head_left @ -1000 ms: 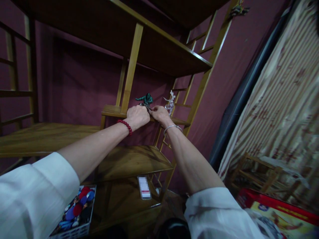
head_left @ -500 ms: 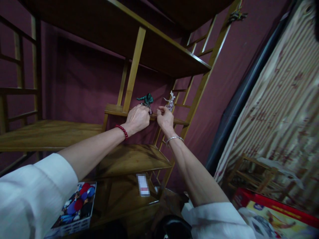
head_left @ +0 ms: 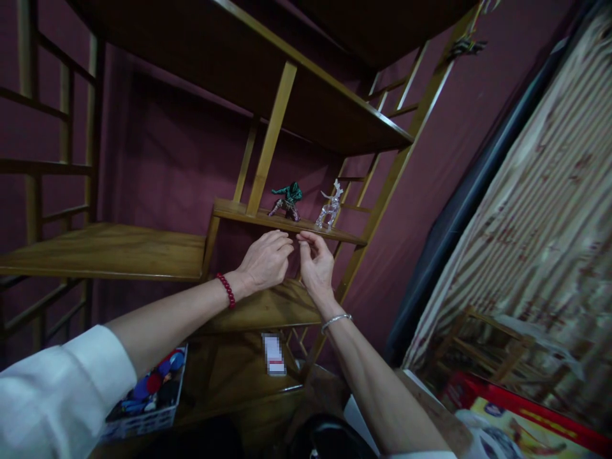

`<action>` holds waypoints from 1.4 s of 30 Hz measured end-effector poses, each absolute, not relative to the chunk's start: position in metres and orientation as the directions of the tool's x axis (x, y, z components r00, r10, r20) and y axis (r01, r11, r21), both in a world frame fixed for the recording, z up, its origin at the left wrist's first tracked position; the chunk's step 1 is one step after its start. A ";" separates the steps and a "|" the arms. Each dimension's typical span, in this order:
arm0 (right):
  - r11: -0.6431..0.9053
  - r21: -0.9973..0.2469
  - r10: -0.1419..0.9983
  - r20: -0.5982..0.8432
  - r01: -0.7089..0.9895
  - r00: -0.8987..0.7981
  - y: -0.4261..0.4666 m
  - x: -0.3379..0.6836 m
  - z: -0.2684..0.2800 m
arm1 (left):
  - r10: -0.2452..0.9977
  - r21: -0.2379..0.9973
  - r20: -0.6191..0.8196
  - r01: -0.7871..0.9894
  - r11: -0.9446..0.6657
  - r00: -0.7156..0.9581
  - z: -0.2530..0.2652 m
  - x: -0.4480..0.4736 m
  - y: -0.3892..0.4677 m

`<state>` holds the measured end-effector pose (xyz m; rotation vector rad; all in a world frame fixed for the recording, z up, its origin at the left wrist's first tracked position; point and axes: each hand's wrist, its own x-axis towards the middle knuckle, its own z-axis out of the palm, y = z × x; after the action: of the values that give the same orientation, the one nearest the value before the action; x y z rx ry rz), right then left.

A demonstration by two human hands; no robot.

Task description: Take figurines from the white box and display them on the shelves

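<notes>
A small figurine (head_left: 289, 201) with a green hooded top crouches on the raised wooden shelf (head_left: 239, 209), one arm stretched to the left. To its right on the same shelf stands a clear deer figurine (head_left: 329, 205) with antlers. My left hand (head_left: 268, 260), with a red bead bracelet at the wrist, is just below and in front of the shelf edge, fingers loosely bent and no object visible in them. Close beside it is my right hand (head_left: 316, 262), wearing a silver bangle, its thumb and fingers apart with nothing seen between them. Neither hand touches the figurines.
A lower shelf board (head_left: 268, 309) lies beneath my hands, and another shelf (head_left: 109, 252) extends left. Farther down are a blurred white rectangular object (head_left: 274, 354) and a white basket (head_left: 143, 417) of colourful items. A red and yellow box (head_left: 530, 417) and a striped curtain (head_left: 526, 210) stand right.
Both hands have drawn back and down from the shelf. My left hand has let go of the green figurine, and both figurines now show fully, standing on the shelf. The view has shifted slightly.
</notes>
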<state>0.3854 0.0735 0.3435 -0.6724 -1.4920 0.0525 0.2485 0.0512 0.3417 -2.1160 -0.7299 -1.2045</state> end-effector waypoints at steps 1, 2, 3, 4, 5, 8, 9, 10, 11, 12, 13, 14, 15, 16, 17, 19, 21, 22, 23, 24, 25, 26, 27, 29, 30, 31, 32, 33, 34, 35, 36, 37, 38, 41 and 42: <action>0.818 -0.447 0.444 0.891 0.362 0.097 0.070 0.382 0.339 | 0.180 -0.213 0.880 0.703 -0.679 0.440 0.339 0.248 0.049; 0.813 -0.450 0.456 0.887 0.371 0.076 0.065 0.379 0.335 | 0.192 -0.201 0.879 0.703 -0.682 0.437 0.335 0.248 0.047; 0.805 -0.448 0.463 0.884 0.389 0.061 0.061 0.377 0.330 | 0.205 -0.187 0.878 0.705 -0.684 0.432 0.331 0.247 0.045; 0.794 -0.448 0.476 0.879 0.411 0.039 0.057 0.374 0.326 | 0.221 -0.170 0.878 0.708 -0.685 0.425 0.327 0.246 0.043; 0.787 -0.449 0.484 0.875 0.423 0.027 0.053 0.372 0.321 | 0.239 -0.151 0.877 0.712 -0.686 0.416 0.322 0.244 0.041; 0.774 -0.464 0.519 0.854 0.431 -0.012 0.042 0.365 0.305 | 0.292 -0.096 0.869 0.713 -0.694 0.400 0.305 0.238 0.034; 0.770 -0.471 0.531 0.847 0.431 -0.022 0.039 0.364 0.300 | 0.303 -0.080 0.867 0.710 -0.700 0.396 0.299 0.236 0.032; 0.766 -0.479 0.543 0.839 0.428 -0.032 0.037 0.362 0.295 | 0.313 -0.066 0.864 0.705 -0.706 0.394 0.294 0.233 0.029; 0.766 -0.486 0.552 0.833 0.420 -0.042 0.034 0.360 0.290 | 0.323 -0.050 0.863 0.702 -0.711 0.388 0.289 0.231 0.026; 0.765 -0.494 0.560 0.827 0.413 -0.050 0.031 0.357 0.284 | 0.335 -0.030 0.863 0.700 -0.713 0.378 0.283 0.228 0.023; 0.763 -0.502 0.567 0.822 0.408 -0.050 0.028 0.355 0.279 | 0.343 -0.013 0.862 0.693 -0.721 0.373 0.278 0.226 0.020; 0.762 -0.507 0.573 0.818 0.403 -0.055 0.026 0.352 0.273 | 0.357 0.012 0.861 0.689 -0.725 0.361 0.274 0.223 0.016; 0.761 -0.515 0.578 0.814 0.394 -0.053 0.023 0.350 0.268 | 0.372 0.038 0.859 0.680 -0.732 0.353 0.269 0.221 0.013; 0.759 -0.524 0.588 0.806 0.386 -0.061 0.020 0.347 0.262 | 0.387 0.064 0.855 0.670 -0.739 0.344 0.264 0.218 0.010; 0.755 -0.537 0.600 0.797 0.378 -0.067 0.017 0.344 0.256 | 0.404 0.094 0.851 0.661 -0.744 0.335 0.259 0.216 0.006; 0.738 -0.572 0.628 0.776 0.359 -0.054 0.010 0.339 0.245 | 0.439 0.144 0.838 0.647 -0.749 0.323 0.249 0.212 0.000; 0.723 -0.601 0.652 0.757 0.341 -0.050 0.004 0.334 0.234 | 0.470 0.184 0.827 0.641 -0.745 0.309 0.239 0.208 -0.005; 0.720 -0.609 0.660 0.749 0.333 -0.055 0.001 0.331 0.228 | 0.480 0.199 0.825 0.641 -0.741 0.299 0.233 0.206 -0.008; 0.715 -0.619 0.668 0.742 0.325 -0.057 -0.002 0.329 0.223 | 0.492 0.217 0.823 0.643 -0.735 0.285 0.227 0.205 -0.010; 0.709 -0.628 0.676 0.735 0.321 -0.056 -0.004 0.326 0.218 | 0.504 0.237 0.822 0.646 -0.726 0.265 0.221 0.204 -0.011; 0.701 -0.636 0.686 0.725 0.322 -0.061 -0.007 0.324 0.212 | 0.521 0.265 0.819 0.650 -0.712 0.238 0.214 0.202 -0.013; 0.699 -0.637 0.688 0.723 0.326 -0.064 -0.009 0.321 0.207 | 0.535 0.293 0.818 0.647 -0.704 0.211 0.208 0.201 -0.015; 0.689 -0.645 0.698 0.714 0.332 -0.060 -0.011 0.319 0.202 | 0.553 0.321 0.812 0.646 -0.693 0.190 0.202 0.200 -0.017; 0.667 -0.665 0.719 0.692 0.336 -0.059 -0.015 0.314 0.191 | 0.583 0.369 0.797 0.635 -0.679 0.160 0.190 0.197 -0.020; 0.667 -0.667 0.723 0.688 0.333 -0.070 -0.017 0.311 0.187 | 0.591 0.385 0.793 0.631 -0.674 0.148 0.185 0.196 -0.022; 0.665 -0.669 0.727 0.683 0.332 -0.079 -0.020 0.308 0.182 | 0.602 0.403 0.787 0.629 -0.665 0.132 0.181 0.194 -0.024; 0.661 -0.674 0.731 0.678 0.331 -0.079 -0.022 0.305 0.179 | 0.609 0.420 0.785 0.627 -0.656 0.112 0.177 0.191 -0.026; 0.660 -0.676 0.733 0.676 0.328 -0.084 -0.025 0.302 0.175 | 0.612 0.433 0.785 0.624 -0.651 0.094 0.173 0.189 -0.028; 0.662 -0.676 0.732 0.676 0.323 -0.086 -0.028 0.299 0.172 | 0.615 0.445 0.784 0.622 -0.644 0.076 0.170 0.186 -0.030; 0.663 -0.677 0.734 0.673 0.318 -0.097 -0.030 0.295 0.169 | 0.619 0.456 0.783 0.620 -0.638 0.061 0.166 0.183 -0.032; 0.658 -0.684 0.740 0.665 0.314 -0.102 -0.032 0.291 0.167 | 0.624 0.466 0.780 0.620 -0.631 0.049 0.163 0.180 -0.034; 0.648 -0.697 0.751 0.652 0.309 -0.103 -0.034 0.287 0.164 | 0.632 0.477 0.774 0.621 -0.622 0.040 0.159 0.176 -0.036; 0.634 -0.712 0.764 0.636 0.302 -0.107 -0.035 0.283 0.161 | 0.643 0.488 0.765 0.622 -0.613 0.033 0.155 0.173 -0.037; 0.606 -0.742 0.791 0.600 0.288 -0.119 -0.038 0.270 0.151 | 0.684 0.523 0.729 0.637 -0.566 0.010 0.142 0.162 -0.038; 0.604 -0.742 0.793 0.596 0.292 -0.125 -0.038 0.266 0.148 | 0.696 0.534 0.718 0.646 -0.546 -0.006 0.138 0.158 -0.037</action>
<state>0.2661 -0.0380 0.1480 -0.9037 -1.6948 0.5495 0.1581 -0.0373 0.1376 -2.2473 -1.5185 -1.6768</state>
